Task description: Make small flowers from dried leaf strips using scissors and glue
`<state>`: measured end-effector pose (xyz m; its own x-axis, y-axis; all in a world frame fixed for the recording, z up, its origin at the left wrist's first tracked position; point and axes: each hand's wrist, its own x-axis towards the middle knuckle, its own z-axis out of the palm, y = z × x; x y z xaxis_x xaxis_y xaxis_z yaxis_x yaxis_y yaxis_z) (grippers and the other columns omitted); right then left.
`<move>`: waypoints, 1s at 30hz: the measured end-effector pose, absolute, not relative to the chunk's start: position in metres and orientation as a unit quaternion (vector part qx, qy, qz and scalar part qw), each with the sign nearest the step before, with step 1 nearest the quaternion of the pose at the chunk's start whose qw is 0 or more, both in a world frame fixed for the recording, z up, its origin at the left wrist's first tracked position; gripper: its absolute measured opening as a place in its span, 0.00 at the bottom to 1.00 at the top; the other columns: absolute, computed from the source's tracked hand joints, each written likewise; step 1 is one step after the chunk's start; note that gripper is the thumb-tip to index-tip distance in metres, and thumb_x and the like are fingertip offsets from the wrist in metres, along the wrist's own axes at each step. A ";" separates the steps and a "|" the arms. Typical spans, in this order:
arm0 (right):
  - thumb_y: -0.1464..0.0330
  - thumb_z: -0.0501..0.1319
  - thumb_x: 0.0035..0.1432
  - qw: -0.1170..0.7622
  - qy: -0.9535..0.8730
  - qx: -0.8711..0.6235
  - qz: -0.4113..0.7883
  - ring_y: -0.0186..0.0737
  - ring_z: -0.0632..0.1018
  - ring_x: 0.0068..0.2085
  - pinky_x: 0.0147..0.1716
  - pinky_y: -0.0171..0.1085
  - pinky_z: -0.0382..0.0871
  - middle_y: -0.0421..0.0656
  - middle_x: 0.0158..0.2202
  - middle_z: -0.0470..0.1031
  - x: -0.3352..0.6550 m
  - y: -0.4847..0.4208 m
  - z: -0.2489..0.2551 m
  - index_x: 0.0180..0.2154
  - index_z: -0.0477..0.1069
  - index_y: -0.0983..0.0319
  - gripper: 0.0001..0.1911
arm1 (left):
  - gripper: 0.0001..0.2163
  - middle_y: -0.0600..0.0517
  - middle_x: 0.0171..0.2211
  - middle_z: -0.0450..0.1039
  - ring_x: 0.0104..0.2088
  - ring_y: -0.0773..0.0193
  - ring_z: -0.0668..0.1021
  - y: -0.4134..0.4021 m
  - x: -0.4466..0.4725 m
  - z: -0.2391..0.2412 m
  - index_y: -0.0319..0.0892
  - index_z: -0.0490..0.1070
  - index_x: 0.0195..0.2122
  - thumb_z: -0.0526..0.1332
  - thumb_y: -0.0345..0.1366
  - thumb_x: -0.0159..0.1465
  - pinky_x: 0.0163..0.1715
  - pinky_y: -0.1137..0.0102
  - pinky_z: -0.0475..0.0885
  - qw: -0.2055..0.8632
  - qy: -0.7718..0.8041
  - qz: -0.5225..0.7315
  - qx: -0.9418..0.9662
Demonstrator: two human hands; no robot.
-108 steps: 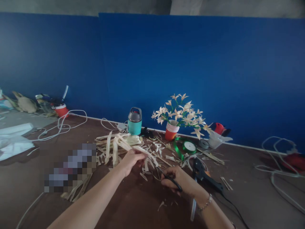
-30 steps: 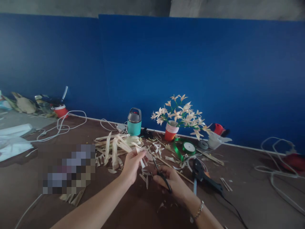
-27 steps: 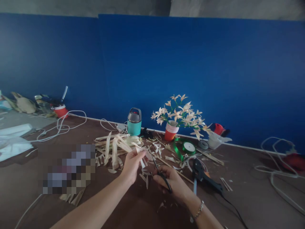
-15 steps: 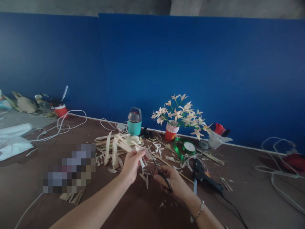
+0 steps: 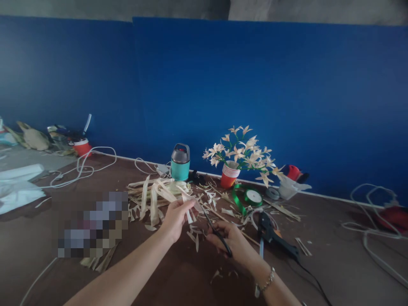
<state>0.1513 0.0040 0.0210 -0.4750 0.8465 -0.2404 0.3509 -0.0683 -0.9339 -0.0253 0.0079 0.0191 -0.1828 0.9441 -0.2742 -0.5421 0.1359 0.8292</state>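
Observation:
Between the thumb and fingers of my left hand is a pale strip of dried husk, its end sticking out towards the right. My right hand is closed around black-handled scissors, whose blades point up and left to the edge of the husk. Whether the blades are parted is too small to tell. Small cut petal pieces lie on the brown table just below the hands. Behind my left hand rests a heap of long dried husks.
A stack of paper cups holds pale husk flowers on green stems. Nearby are a green ribbon spool, a black glue gun with its cord, a turquoise flask and white cables. A blue panel stands behind.
Almost nothing differs. My right hand and the scissors have shifted very slightly to the right; my left hand keeps the husk in nearly the same place.

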 end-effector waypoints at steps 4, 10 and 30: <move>0.54 0.65 0.43 0.219 -0.645 -0.460 0.570 0.27 0.61 0.16 0.13 0.27 0.52 0.32 0.15 0.61 0.152 0.005 0.020 0.28 0.68 0.64 0.20 | 0.11 0.54 0.18 0.73 0.20 0.67 0.75 0.009 -0.027 0.020 0.36 0.74 0.25 0.71 0.36 0.43 0.20 0.74 0.67 0.599 0.464 0.614 0.222; 0.54 0.65 0.44 0.196 -0.657 -0.474 0.553 0.26 0.60 0.15 0.13 0.27 0.52 0.31 0.13 0.61 0.154 0.005 0.022 0.28 0.68 0.63 0.19 | 0.11 0.54 0.18 0.73 0.20 0.67 0.75 0.010 -0.028 0.020 0.36 0.75 0.26 0.71 0.36 0.43 0.20 0.74 0.67 0.602 0.463 0.605 0.238; 0.59 0.64 0.47 0.141 -0.681 -0.461 0.551 0.26 0.61 0.16 0.12 0.25 0.54 0.32 0.15 0.61 0.165 0.007 0.029 0.29 0.67 0.63 0.15 | 0.09 0.51 0.21 0.75 0.24 0.63 0.76 0.018 -0.053 0.017 0.38 0.76 0.24 0.69 0.39 0.47 0.29 0.69 0.69 0.607 0.480 0.504 0.383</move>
<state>0.1648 0.0073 0.0290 -0.5348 0.7834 -0.3166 0.4731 -0.0327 -0.8804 -0.0527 0.0180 0.0165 0.0313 0.9800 -0.1967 -0.2449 0.1983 0.9491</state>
